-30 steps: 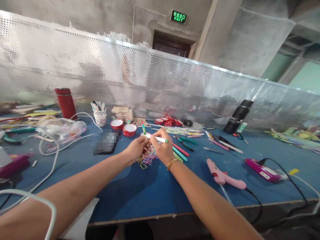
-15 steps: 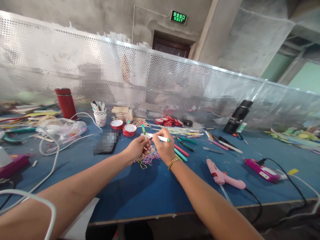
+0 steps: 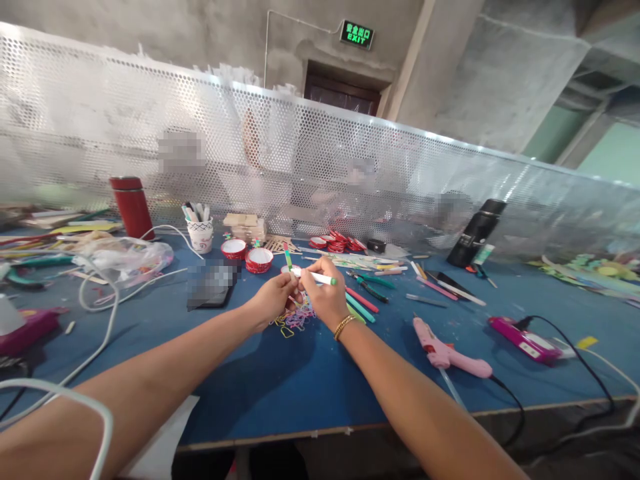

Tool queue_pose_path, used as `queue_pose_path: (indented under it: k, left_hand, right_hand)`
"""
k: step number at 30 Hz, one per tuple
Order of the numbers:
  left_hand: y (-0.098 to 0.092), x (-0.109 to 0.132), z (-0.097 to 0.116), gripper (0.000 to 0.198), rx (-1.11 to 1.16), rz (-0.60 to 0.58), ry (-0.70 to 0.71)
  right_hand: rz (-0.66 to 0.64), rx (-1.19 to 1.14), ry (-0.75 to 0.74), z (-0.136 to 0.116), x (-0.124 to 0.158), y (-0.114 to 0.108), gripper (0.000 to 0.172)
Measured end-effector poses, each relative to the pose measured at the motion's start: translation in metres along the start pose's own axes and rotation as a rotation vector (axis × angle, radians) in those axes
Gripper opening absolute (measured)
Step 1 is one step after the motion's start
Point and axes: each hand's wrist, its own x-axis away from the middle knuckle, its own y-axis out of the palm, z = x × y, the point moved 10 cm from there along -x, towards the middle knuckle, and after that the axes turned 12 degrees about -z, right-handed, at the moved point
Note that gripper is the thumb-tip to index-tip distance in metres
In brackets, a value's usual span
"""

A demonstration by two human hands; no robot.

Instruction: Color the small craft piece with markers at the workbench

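My left hand [image 3: 276,299] is closed in a pinch on the lower end of a narrow flat craft stick [image 3: 288,257], held upright. Red shows at the stick's top and green below. In my right hand [image 3: 327,297] is a white marker [image 3: 320,277] with a green end, gripped like a pen. The marker's tip end meets or nearly meets the stick just above my left fingers; exact contact is too small to tell. Under both hands lies a tangle of coloured loops [image 3: 299,316], partly hidden.
Loose markers [image 3: 362,300] and green-handled pliers [image 3: 367,285] lie right of my hands. Farther right are a pink glue gun [image 3: 445,353] and black bottle [image 3: 476,233]. Red-and-white tape rolls [image 3: 259,261], a phone [image 3: 214,283] and a paper cup of pens [image 3: 201,235] stand left.
My right hand has shifted slightly left with the marker, bringing its tip end closer to the stick. My left hand and the stick have hardly moved.
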Motion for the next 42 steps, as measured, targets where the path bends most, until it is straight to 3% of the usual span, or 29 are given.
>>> queue_pose_path:
  k: [13,18,23,28,42]
  left_hand:
    - [-0.0010,-0.0017,-0.0015,0.020,-0.003,-0.004,0.012]
    - [0.0000,-0.0008,-0.0006,0.020,-0.009,-0.007,0.012]
    - [-0.0004,-0.0010,-0.0001,0.021,0.000,-0.005,0.017]
    - [0.0016,0.0006,0.0004,0.019,0.014,-0.009,0.007]
    - [0.0006,0.0017,0.0016,0.021,-0.003,0.005,0.003]
  right_hand:
    - [0.045,-0.026,0.004,-0.0015,0.0007,-0.0055,0.013]
    - [-0.019,-0.072,0.008,-0.0010,-0.0002,0.0014,0.012]
    - [0.038,-0.043,0.016,0.0004,0.0006,-0.0041,0.013]
    - [-0.013,-0.072,0.009,-0.0013,0.0000,0.0018,0.012]
    - [0.040,-0.058,-0.005,-0.0029,0.0009,-0.0047,0.014]
